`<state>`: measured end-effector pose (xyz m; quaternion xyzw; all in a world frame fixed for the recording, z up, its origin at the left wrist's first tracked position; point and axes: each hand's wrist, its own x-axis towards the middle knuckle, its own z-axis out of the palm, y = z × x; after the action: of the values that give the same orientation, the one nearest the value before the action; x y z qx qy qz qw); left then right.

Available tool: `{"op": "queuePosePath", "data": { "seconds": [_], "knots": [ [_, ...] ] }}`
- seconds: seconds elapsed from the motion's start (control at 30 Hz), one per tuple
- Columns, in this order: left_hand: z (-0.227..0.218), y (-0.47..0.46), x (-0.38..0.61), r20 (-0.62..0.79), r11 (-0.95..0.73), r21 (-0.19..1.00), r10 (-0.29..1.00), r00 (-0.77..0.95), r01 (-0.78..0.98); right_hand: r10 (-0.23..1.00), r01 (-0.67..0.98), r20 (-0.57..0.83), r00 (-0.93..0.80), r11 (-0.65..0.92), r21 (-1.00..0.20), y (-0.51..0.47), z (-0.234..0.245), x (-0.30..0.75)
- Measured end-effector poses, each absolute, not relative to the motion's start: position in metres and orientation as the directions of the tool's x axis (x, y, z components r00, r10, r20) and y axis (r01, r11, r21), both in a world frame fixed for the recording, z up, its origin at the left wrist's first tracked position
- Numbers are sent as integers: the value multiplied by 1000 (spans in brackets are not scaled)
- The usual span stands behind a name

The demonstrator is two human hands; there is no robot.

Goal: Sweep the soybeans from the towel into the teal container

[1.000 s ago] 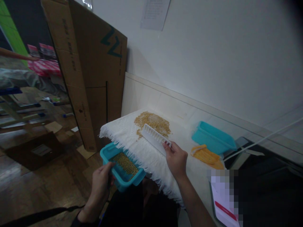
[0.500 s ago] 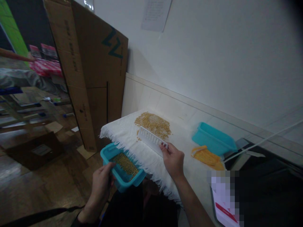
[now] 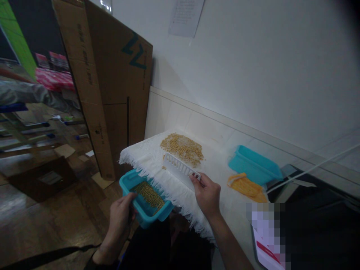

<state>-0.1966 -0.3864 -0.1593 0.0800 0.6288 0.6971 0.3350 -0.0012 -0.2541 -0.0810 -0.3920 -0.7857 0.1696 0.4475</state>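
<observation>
My left hand point(image 3: 120, 212) grips the near left rim of a turquoise plastic tub point(image 3: 142, 217), held just below the table's fringed edge. Yellowish-green beans point(image 3: 150, 195) cover part of its bottom. Between the thumb and fingers of my right hand point(image 3: 208, 193) is one end of a white slotted plastic strip point(image 3: 180, 173), tilted on its long edge over the cloth. Behind the strip lies a spread pile of yellow soybeans point(image 3: 182, 146), a few of them loose at its left end. A white fringed cloth point(image 3: 140, 153) lies under the pile.
To the right are a second turquoise tub point(image 3: 254, 165) and a crumpled orange cloth point(image 3: 246, 186). A tall cardboard box point(image 3: 118, 86) stands left of the table, with the wall behind. Partly blurred at far left, a person's grey-clad leg point(image 3: 36, 93) shows.
My right hand and the white strip have shifted slightly right and toward me. The left hand and its tub stay in place. At far left, the other person's arm has moved.
</observation>
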Motion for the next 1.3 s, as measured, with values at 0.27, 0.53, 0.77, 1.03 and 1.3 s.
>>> {"op": "queuePosePath", "data": {
  "seconds": [0.27,0.53,0.77,1.03,1.3],
  "knots": [
    [-156,-387,-197,-303,6,932,558,-773,-361,765,422,570,-301,642,-640,-257,-82,-4],
    [-155,-386,-196,-294,-19,930,561,-774,-368,756,390,562,-336,655,-648,-264,-79,-5],
    [-155,-387,-197,-299,-1,931,567,-767,-364,763,416,596,-251,641,-645,-259,-77,-6],
    [-153,-386,-197,-299,9,935,559,-774,-354,745,395,581,-328,667,-632,-263,-83,-12],
    [-152,-388,-199,-297,15,938,551,-780,-346,744,361,548,-383,667,-652,-282,-76,-10]
  ]
}}
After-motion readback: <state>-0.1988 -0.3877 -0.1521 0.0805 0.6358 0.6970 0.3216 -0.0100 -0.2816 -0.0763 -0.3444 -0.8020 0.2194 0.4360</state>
